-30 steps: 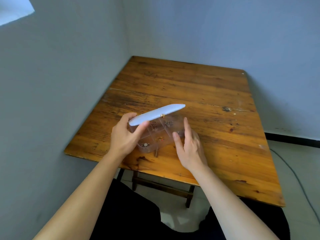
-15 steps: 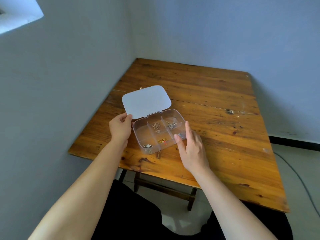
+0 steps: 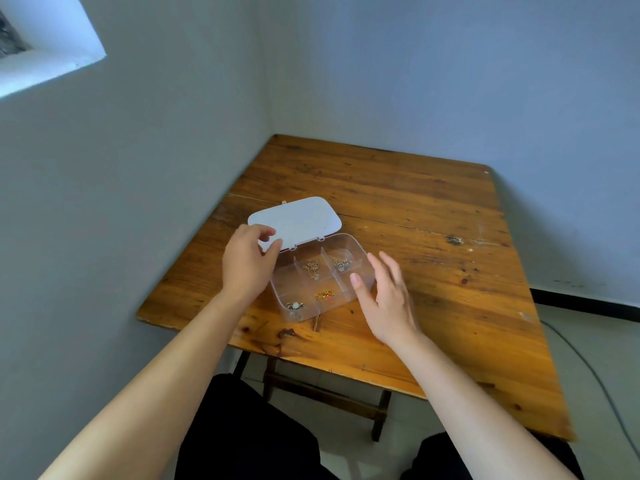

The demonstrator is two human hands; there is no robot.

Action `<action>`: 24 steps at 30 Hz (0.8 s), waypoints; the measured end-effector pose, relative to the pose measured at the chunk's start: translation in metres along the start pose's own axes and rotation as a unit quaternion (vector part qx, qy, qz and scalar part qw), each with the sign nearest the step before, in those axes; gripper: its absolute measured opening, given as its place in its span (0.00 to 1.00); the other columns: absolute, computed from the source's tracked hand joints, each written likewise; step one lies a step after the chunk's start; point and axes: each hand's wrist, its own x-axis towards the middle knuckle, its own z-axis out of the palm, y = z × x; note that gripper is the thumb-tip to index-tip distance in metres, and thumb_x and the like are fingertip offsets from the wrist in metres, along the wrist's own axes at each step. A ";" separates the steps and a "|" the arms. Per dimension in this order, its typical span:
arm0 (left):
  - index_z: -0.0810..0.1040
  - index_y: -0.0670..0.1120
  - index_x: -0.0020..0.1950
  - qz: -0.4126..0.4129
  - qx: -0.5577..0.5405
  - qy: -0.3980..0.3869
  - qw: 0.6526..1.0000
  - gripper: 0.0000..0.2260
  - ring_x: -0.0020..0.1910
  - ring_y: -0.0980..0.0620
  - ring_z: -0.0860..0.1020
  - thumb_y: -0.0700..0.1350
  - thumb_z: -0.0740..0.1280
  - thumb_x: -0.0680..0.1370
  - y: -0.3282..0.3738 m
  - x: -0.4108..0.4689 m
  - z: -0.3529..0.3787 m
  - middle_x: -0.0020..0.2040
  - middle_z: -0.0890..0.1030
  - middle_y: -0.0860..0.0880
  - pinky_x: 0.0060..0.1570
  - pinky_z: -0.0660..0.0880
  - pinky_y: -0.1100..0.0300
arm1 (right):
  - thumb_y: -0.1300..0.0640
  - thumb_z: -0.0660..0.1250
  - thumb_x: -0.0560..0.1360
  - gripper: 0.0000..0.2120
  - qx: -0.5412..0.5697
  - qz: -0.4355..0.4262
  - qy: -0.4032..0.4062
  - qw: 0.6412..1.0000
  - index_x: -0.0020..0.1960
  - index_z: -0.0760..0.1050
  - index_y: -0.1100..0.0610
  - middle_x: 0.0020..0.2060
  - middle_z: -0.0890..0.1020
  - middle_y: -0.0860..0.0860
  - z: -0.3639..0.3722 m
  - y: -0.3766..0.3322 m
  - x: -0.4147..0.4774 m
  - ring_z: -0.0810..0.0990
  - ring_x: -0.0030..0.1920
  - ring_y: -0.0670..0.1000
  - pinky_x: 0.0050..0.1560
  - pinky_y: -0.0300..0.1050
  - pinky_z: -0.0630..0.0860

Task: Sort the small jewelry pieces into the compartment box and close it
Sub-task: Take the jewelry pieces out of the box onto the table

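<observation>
A clear compartment box (image 3: 361,251) lies open on the wooden table (image 3: 433,271), its white lid (image 3: 298,218) folded back behind it. Small jewelry pieces rest in separate compartments: a chain (image 3: 312,268) at the back middle, another piece (image 3: 341,263) at the back right, a gold and red piece (image 3: 325,295) at the front middle, a pale-stoned piece (image 3: 295,305) at the front left. My left hand (image 3: 246,268) pinches the lid's near left corner. My right hand (image 3: 386,296) hovers with fingers spread beside the box's right front corner.
A tiny gold item (image 3: 284,202) peeks out on the table just behind the lid. Walls close in at the left and back of the table. A cable (image 3: 588,368) runs along the floor to the right. My dark-clothed knees sit below the table's near edge.
The lid swung from nearly over the box to fully folded back. My left hand moved up from the box's left side to the lid's corner. My right hand drew slightly off the box.
</observation>
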 end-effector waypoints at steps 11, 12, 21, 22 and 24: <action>0.82 0.46 0.55 0.190 0.330 -0.325 0.866 0.11 0.44 0.50 0.79 0.51 0.67 0.79 0.055 0.016 0.023 0.48 0.81 0.48 0.41 0.76 0.58 | 0.41 0.68 0.75 0.15 -0.323 0.044 -0.159 0.932 0.50 0.81 0.53 0.43 0.82 0.50 -0.026 -0.067 0.094 0.79 0.44 0.54 0.35 0.44 0.71; 0.81 0.46 0.55 0.196 0.361 -0.328 0.851 0.10 0.44 0.49 0.79 0.51 0.67 0.80 0.058 0.016 0.025 0.47 0.81 0.48 0.41 0.76 0.57 | 0.42 0.70 0.74 0.15 -0.340 0.054 -0.162 0.925 0.49 0.78 0.54 0.40 0.79 0.50 -0.023 -0.071 0.097 0.78 0.41 0.54 0.33 0.44 0.67; 0.81 0.44 0.55 0.205 0.402 -0.287 0.845 0.06 0.39 0.49 0.78 0.41 0.66 0.80 0.062 0.011 0.032 0.43 0.79 0.47 0.42 0.77 0.58 | 0.47 0.72 0.72 0.15 -0.344 0.124 -0.132 0.921 0.38 0.70 0.54 0.34 0.75 0.50 -0.004 -0.074 0.107 0.72 0.32 0.50 0.28 0.43 0.64; 0.81 0.44 0.55 0.204 0.397 -0.279 0.850 0.06 0.40 0.49 0.79 0.40 0.67 0.79 0.060 0.009 0.032 0.44 0.80 0.47 0.43 0.77 0.58 | 0.47 0.72 0.72 0.14 -0.340 0.128 -0.132 0.922 0.38 0.71 0.54 0.34 0.75 0.50 -0.002 -0.074 0.106 0.72 0.32 0.50 0.29 0.43 0.64; 0.82 0.45 0.54 0.214 0.393 -0.267 0.854 0.06 0.41 0.49 0.80 0.39 0.67 0.79 0.055 0.006 0.032 0.46 0.82 0.46 0.42 0.77 0.58 | 0.49 0.72 0.72 0.13 -0.317 0.140 -0.142 0.927 0.38 0.71 0.54 0.35 0.76 0.50 0.000 -0.074 0.107 0.74 0.33 0.50 0.29 0.42 0.66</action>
